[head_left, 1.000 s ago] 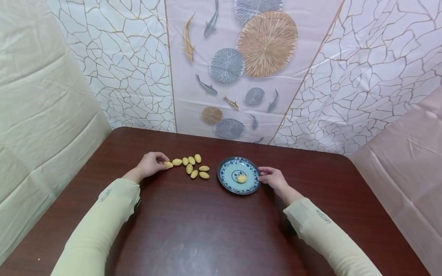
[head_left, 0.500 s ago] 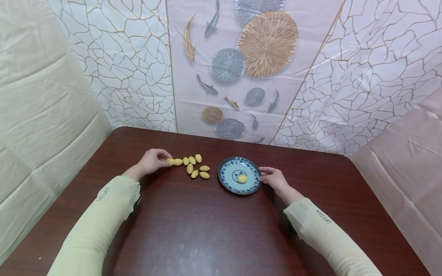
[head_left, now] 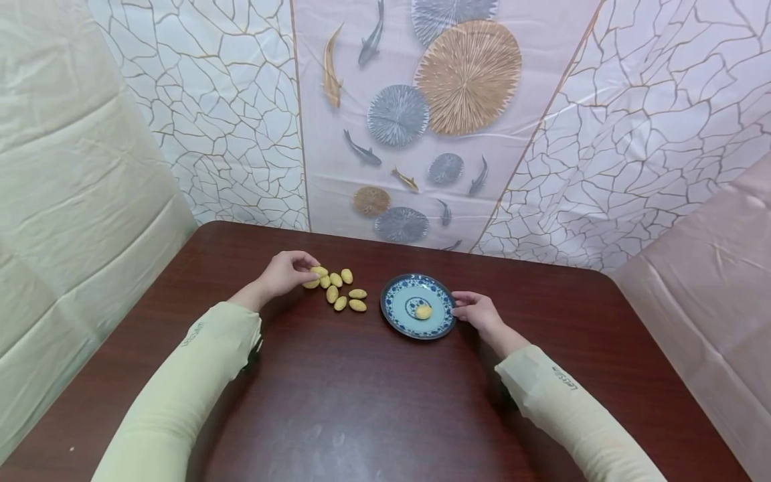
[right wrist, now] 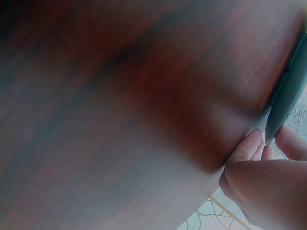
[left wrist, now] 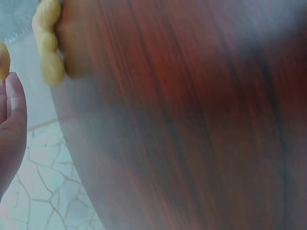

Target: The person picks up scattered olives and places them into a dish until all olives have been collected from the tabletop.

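Note:
Between the thumb and fingers of my left hand (head_left: 286,273) is a small yellow potato-like oval (left wrist: 4,62), pinched above the pile's left end in the head view. Beside and under these fingertips lie several more yellow ovals (head_left: 332,294) on the table. My right hand (head_left: 478,313) grips the right rim of a blue-patterned plate (head_left: 390,313), thumb and fingers at its edge. One yellow oval (head_left: 423,312) sits near the middle of that plate. In the right wrist view, the plate's dark side (right wrist: 288,91) shows between thumb and fingers.
The dark brown wooden table (head_left: 361,402) spreads in front of both arms. Behind it hangs a patterned cloth backdrop (head_left: 397,120), with pale padded panels (head_left: 72,201) at the sides. The table's far edge lies just beyond the ovals and the plate.
My left hand has moved right and away from me, carrying the pinched yellow oval from the row's left end to over its neighbours. The right hand and plate stay put.

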A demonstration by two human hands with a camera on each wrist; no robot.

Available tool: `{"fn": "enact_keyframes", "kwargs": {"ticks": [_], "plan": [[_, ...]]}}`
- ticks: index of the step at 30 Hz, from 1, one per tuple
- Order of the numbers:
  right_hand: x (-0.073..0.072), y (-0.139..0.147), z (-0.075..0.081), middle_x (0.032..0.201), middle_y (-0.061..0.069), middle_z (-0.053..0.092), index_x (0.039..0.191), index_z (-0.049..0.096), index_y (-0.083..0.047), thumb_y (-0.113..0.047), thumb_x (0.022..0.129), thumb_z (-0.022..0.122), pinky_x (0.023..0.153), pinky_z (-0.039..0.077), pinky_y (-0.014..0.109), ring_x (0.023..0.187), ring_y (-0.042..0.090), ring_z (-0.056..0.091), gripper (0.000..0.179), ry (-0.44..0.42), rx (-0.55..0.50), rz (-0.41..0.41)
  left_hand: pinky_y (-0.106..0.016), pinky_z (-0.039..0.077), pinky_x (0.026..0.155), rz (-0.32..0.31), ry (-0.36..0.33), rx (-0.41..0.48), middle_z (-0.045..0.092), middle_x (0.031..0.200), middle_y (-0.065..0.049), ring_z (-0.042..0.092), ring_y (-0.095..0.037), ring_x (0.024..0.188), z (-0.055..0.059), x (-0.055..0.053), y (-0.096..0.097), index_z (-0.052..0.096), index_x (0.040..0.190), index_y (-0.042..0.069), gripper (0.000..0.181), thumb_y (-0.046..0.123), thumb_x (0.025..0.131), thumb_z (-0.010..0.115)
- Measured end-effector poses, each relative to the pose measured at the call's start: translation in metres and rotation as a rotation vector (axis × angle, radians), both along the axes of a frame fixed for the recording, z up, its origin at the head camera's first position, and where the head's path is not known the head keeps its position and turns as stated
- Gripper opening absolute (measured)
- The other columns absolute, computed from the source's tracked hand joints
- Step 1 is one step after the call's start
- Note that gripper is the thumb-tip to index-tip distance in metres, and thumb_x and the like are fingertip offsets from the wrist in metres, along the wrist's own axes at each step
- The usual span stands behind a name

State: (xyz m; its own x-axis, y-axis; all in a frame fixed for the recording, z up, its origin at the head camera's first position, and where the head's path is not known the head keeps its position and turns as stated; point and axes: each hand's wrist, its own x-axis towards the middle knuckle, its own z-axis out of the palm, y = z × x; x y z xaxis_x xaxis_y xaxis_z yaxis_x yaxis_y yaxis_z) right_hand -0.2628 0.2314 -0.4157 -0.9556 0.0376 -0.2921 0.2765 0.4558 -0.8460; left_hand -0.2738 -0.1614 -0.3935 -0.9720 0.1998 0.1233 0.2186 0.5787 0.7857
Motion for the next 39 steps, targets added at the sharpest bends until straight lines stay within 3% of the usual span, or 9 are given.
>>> {"fn": "enact_keyframes", "kwargs": {"ticks": [7,13,19,26,33,39], "plan": [[0.004,-0.001,-0.005,0.121,0.021,0.057,0.130,0.052,0.001,-0.001,0.088,0.058,0.076,0.050,0.022,0.094,0.018,0.055,0.043,-0.008,-0.002,0.001,-0.023,0.047,0.068,-0.038,-0.038,0.016,0.066,0.096,-0.015,0.062,-0.021,0.085,-0.004,-0.001,0.020,0.067,0.100,0.000,0.021,0.011,0.082,0.070],[0.003,-0.001,-0.005,0.121,0.021,0.057,0.130,0.052,0.000,0.000,0.088,0.058,0.075,0.050,0.022,0.093,0.018,0.055,0.042,-0.006,0.002,-0.014,-0.022,0.048,0.068,-0.056,-0.040,0.053,0.067,0.095,-0.014,0.062,-0.018,0.082,-0.001,-0.005,0.040,0.067,0.100,0.000,0.022,0.011,0.082,0.071],[0.002,-0.001,-0.003,0.119,0.019,0.058,0.130,0.053,-0.001,0.000,0.088,0.058,0.073,0.048,0.019,0.094,0.019,0.054,0.043,-0.006,0.009,-0.025,-0.031,0.052,0.072,-0.083,-0.108,0.100,0.068,0.096,-0.013,0.064,-0.025,0.084,0.003,-0.009,0.064,0.068,0.102,0.002,0.023,0.014,0.082,0.071],[0.001,0.000,-0.001,0.120,0.020,0.057,0.130,0.052,0.000,0.000,0.088,0.058,0.073,0.049,0.019,0.093,0.018,0.054,0.043,-0.004,0.013,-0.021,-0.023,0.049,0.071,-0.093,-0.150,0.115,0.067,0.099,-0.009,0.059,-0.015,0.084,0.004,-0.012,0.090,0.068,0.104,0.006,0.025,0.018,0.083,0.071],[0.001,-0.001,0.000,0.120,0.020,0.057,0.130,0.052,0.000,0.000,0.088,0.059,0.074,0.048,0.021,0.092,0.017,0.054,0.043,0.012,0.005,-0.017,-0.032,0.054,0.074,-0.114,-0.175,0.160,0.068,0.099,-0.010,0.061,-0.014,0.077,0.005,-0.012,0.110,0.068,0.105,0.006,0.025,0.016,0.083,0.071],[0.001,0.000,0.002,0.122,0.020,0.055,0.131,0.051,-0.001,-0.001,0.088,0.058,0.078,0.049,0.024,0.098,0.020,0.053,0.044,0.006,0.004,-0.013,-0.023,0.051,0.068,-0.103,-0.170,0.131,0.069,0.097,-0.007,0.060,-0.012,0.078,0.003,-0.011,0.127,0.070,0.102,0.007,0.023,0.017,0.082,0.072]]}}
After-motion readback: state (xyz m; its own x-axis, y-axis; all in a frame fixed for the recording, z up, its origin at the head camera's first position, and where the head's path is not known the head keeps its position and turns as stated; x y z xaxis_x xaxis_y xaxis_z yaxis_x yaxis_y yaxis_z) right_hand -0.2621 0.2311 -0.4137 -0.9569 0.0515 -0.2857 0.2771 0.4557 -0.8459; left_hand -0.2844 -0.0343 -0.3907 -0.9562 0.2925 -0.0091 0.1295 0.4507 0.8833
